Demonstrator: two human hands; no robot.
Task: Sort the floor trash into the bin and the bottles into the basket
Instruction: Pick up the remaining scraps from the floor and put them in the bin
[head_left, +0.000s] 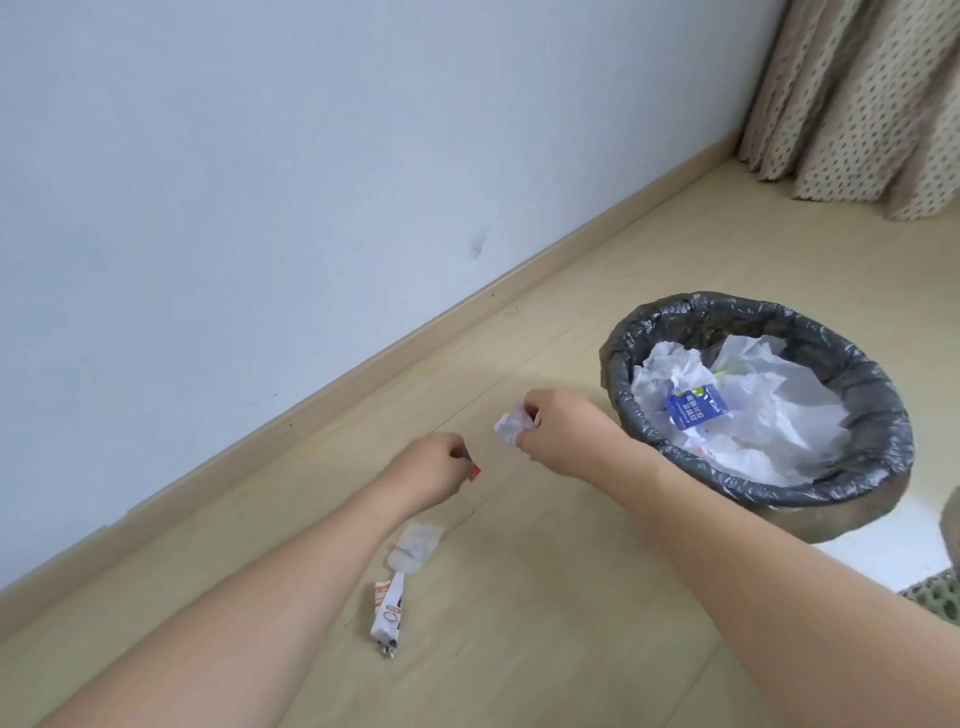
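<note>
My right hand (558, 428) grips a crumpled white paper ball (511, 427) just left of the bin (878, 457), above the floor. My left hand (431, 470) pinches a small red wrapper scrap (474, 470) over the wooden floor. The bin is round, lined with a dark grey bag, and holds crumpled white paper and a blue packet (693, 406). On the floor below my left wrist lie a clear plastic wrapper (415, 543) and a crushed white and orange packet (388, 608). No bottle or basket shows.
A white wall with a wooden skirting board (363, 364) runs diagonally on the left. Spotted curtains (857, 104) hang at the top right. A green patterned mat edge (935, 592) shows at the right border.
</note>
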